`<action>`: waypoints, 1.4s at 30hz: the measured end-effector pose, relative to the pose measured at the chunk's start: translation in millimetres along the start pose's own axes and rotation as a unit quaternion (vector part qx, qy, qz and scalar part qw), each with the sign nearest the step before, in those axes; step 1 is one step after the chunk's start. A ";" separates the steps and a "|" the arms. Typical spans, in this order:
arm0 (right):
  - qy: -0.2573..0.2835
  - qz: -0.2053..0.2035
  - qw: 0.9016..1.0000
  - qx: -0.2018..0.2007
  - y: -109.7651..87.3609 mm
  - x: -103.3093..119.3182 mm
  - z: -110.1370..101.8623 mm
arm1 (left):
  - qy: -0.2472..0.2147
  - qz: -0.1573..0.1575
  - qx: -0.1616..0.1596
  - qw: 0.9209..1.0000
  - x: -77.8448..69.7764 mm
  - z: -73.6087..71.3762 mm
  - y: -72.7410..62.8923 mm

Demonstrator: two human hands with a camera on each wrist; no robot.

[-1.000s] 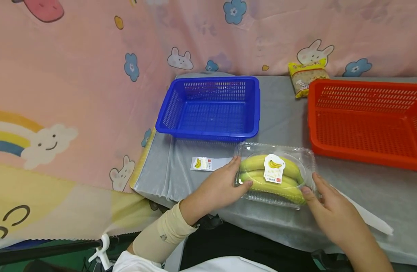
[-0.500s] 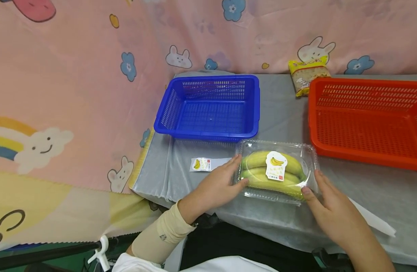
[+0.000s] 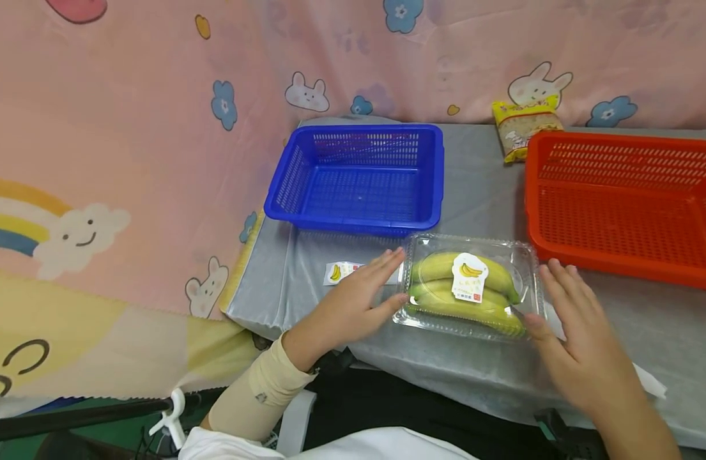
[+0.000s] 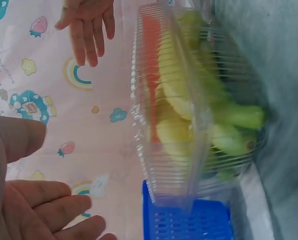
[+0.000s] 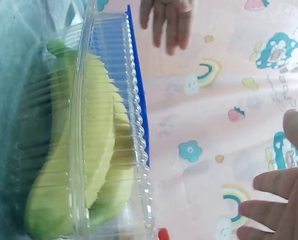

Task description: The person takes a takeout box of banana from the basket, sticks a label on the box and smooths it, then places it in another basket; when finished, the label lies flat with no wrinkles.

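Note:
A clear plastic clamshell box (image 3: 473,239), lid closed, lies near the table's front edge. Inside are yellow-green bananas (image 3: 436,267), and a white banana sticker (image 3: 469,278) is on the lid. My left hand (image 3: 353,305) is at the box's left side, fingers extended. At the right side is my right hand (image 3: 585,348), also with its fingers straight. Both wrist views show a gap between the box and each hand, with nothing held. Partly behind my left hand lies a white strip with a banana sticker (image 3: 338,271).
A blue basket (image 3: 364,225) stands behind the box to the left. To the right is a red basket (image 3: 617,263), with a yellow snack bag (image 3: 519,131) behind its left corner. White paper (image 3: 650,382) lies partly under my right hand. A pink patterned curtain (image 3: 157,160) borders the table.
Both hands have let go of the box and drawn slightly apart from it. My right hand's fingers have straightened. The box now lies flat, a little farther from the table's front edge.

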State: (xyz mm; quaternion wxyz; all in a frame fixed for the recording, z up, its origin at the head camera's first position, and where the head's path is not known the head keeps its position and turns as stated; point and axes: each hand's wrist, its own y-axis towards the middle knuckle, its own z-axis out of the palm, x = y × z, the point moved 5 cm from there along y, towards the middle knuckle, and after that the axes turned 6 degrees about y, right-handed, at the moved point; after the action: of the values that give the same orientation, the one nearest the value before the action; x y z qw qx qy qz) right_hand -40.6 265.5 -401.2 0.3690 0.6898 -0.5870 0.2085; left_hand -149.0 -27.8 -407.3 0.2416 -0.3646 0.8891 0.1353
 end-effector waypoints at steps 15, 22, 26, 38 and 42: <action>-0.045 -0.073 0.993 -0.083 4.6 20.5 -19.7 | 0.019 0.148 -0.148 0.978 -9.8 -36.9 -14.9; -0.046 -0.080 0.991 -0.099 5.6 21.0 -25.3 | 0.052 0.169 -0.196 0.965 -6.3 -46.1 -16.8; -0.046 -0.068 0.992 -0.093 5.1 18.5 -27.4 | 0.069 0.148 -0.188 0.968 -1.2 -48.3 -16.9; -0.027 -0.055 0.995 -0.073 8.7 11.2 -23.0 | 0.086 0.087 -0.137 0.983 17.7 -45.9 -21.2; -0.030 -0.050 0.997 -0.051 10.6 8.9 -20.0 | 0.078 0.058 -0.110 0.989 27.1 -42.0 -16.9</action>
State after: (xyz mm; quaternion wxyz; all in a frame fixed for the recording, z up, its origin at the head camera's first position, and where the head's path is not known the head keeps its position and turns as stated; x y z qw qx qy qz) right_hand -45.9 274.3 -379.1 0.3955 0.7046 -0.5727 0.1388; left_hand -167.6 -72.9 -387.1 0.1214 -0.3463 0.9046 0.2169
